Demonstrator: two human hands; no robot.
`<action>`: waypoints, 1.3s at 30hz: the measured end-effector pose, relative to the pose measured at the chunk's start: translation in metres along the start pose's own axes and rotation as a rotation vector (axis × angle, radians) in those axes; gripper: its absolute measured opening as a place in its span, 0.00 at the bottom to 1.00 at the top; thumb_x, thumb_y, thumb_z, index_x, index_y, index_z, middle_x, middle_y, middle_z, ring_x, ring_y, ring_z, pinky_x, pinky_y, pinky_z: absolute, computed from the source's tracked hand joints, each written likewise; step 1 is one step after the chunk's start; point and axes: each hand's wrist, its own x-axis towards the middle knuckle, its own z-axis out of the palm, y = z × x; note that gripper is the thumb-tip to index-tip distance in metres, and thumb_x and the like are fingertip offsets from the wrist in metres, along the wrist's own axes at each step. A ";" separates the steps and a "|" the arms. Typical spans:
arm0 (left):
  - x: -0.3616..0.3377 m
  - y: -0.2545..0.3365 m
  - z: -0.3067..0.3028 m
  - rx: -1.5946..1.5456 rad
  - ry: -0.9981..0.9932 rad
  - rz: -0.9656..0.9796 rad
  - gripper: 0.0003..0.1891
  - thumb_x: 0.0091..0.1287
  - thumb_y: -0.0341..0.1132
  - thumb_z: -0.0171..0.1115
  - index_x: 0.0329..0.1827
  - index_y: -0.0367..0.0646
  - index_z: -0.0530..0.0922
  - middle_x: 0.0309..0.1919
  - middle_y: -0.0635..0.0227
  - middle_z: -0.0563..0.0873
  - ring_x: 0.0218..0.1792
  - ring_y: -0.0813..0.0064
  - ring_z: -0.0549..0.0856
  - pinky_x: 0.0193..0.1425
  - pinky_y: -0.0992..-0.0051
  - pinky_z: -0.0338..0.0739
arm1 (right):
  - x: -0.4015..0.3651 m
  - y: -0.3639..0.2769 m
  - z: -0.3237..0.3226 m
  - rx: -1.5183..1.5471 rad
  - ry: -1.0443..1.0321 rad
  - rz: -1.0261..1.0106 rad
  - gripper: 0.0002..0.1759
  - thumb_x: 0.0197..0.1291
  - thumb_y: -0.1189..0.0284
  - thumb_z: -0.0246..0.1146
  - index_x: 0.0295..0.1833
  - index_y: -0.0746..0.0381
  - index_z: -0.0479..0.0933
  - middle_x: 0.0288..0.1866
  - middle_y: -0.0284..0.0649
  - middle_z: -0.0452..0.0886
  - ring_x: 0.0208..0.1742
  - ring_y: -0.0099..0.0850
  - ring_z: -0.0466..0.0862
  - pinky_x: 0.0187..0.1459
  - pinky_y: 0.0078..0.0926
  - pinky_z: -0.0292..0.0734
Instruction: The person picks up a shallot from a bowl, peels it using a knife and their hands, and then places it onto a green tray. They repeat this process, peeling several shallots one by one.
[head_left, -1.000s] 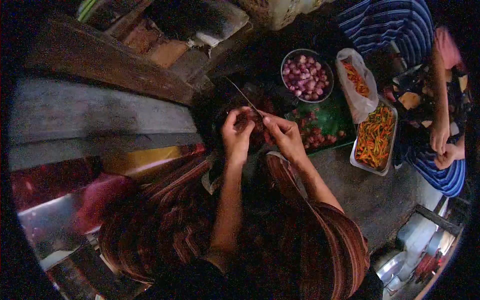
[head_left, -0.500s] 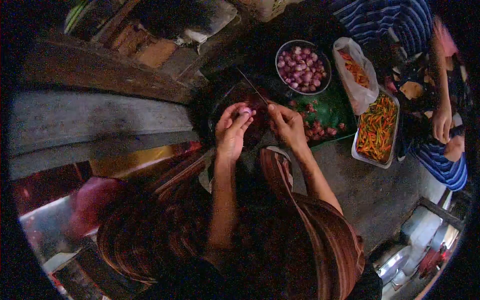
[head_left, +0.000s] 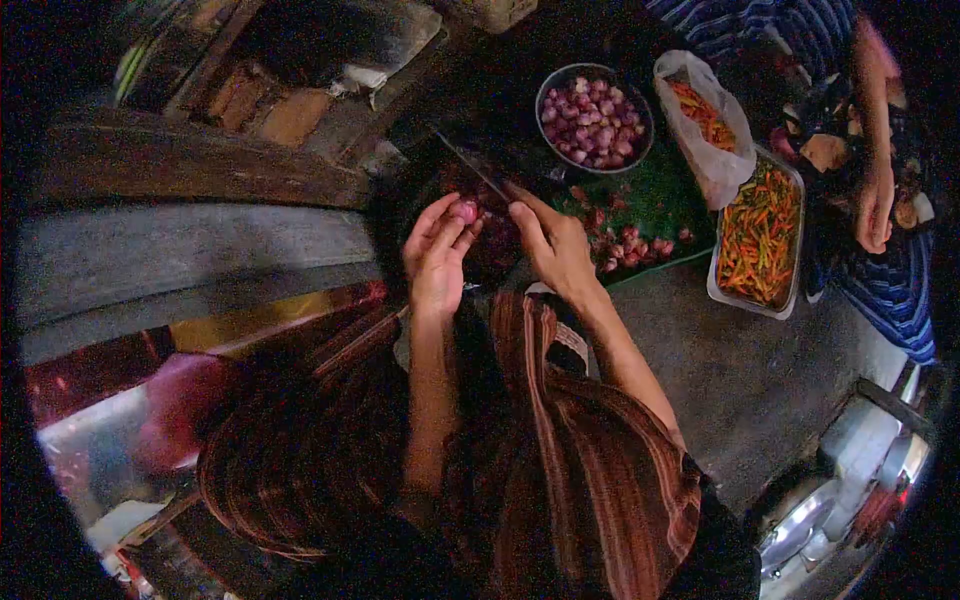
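Observation:
My left hand [head_left: 435, 258] is closed around a small peeled-looking purple shallot [head_left: 464, 211], pinched near the fingertips. In my right hand [head_left: 560, 248] is a knife [head_left: 468, 162], its long thin blade pointing up and left, just above the shallot. Both hands are over a dark round container [head_left: 495, 245] whose contents look reddish purple but are hard to make out. Beyond my right hand, loose shallots [head_left: 630, 246] lie on a green sheet or tray [head_left: 685, 205]. A metal bowl [head_left: 541, 112] heaped with purple shallots [head_left: 592, 120] stands at its far side.
A clear plastic bag [head_left: 738, 170] of orange chillies leans by a metal tray [head_left: 716, 292] full of red, orange and green chillies. Another person's hand [head_left: 875, 215] is at far right, near striped blue cloth [head_left: 885, 300]. Wooden boards [head_left: 200, 165] run along the left. Metal pans [head_left: 800, 520] sit lower right.
Both hands appear slightly further left in view, with the shallot and knife still held. The view has shifted a little. The other person's hand has moved slightly up and left.

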 end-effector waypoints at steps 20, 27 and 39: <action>-0.002 -0.002 0.012 0.043 0.002 0.077 0.13 0.63 0.24 0.57 0.51 0.39 0.73 0.46 0.63 0.80 0.50 0.72 0.79 0.57 0.68 0.72 | -0.007 0.019 0.012 -0.069 0.052 -0.057 0.21 0.65 0.57 0.50 0.60 0.50 0.72 0.31 0.51 0.81 0.29 0.47 0.82 0.33 0.39 0.75; -0.003 -0.005 0.005 0.035 0.032 0.046 0.13 0.62 0.24 0.59 0.50 0.35 0.74 0.45 0.63 0.81 0.47 0.73 0.80 0.54 0.73 0.74 | -0.012 -0.001 -0.001 0.029 -0.119 -0.160 0.24 0.63 0.57 0.52 0.65 0.46 0.67 0.27 0.51 0.80 0.22 0.47 0.79 0.27 0.39 0.72; -0.004 -0.005 0.004 0.069 0.014 0.060 0.13 0.62 0.24 0.57 0.50 0.34 0.75 0.48 0.63 0.80 0.48 0.73 0.79 0.55 0.73 0.72 | -0.012 -0.007 -0.007 0.013 -0.230 -0.166 0.23 0.64 0.62 0.52 0.65 0.51 0.68 0.45 0.45 0.82 0.30 0.32 0.82 0.36 0.26 0.73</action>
